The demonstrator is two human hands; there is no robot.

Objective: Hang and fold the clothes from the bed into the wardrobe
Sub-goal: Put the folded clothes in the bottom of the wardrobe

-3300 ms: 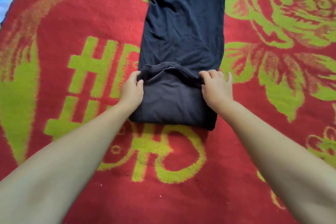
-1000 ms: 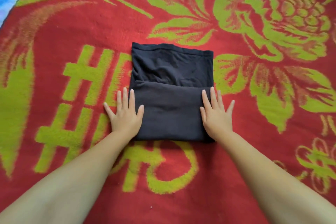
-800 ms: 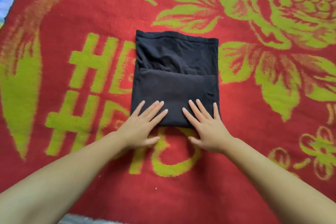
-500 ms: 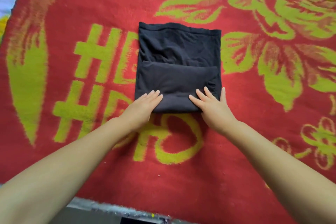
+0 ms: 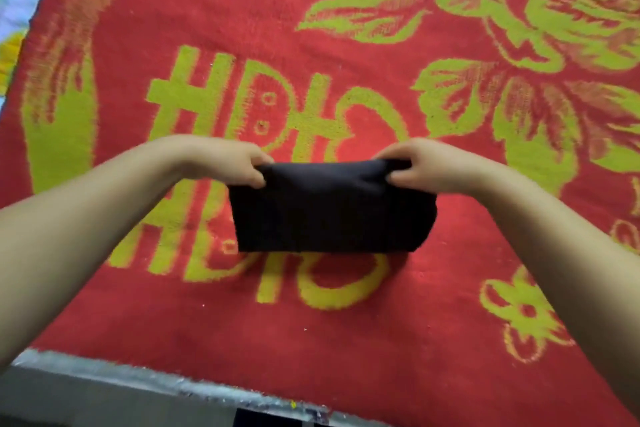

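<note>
1. One folded dark garment (image 5: 330,208), held above the red-and-green blanket (image 5: 346,340) toward its near edge.
2. Two hands: left hand (image 5: 221,163) pinches the top left corner, right hand (image 5: 426,165) the top right.
3. Half a second ago the garment lay flat under spread fingers; now it is folded smaller and lifted.
4. One grey bed edge (image 5: 104,388) shows below the blanket.

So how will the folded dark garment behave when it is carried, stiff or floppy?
Probably floppy: the dark garment sags between the left hand and right hand, which pinch its top corners. It seems light, as fingers alone hold it. The layers may slip open.
</note>
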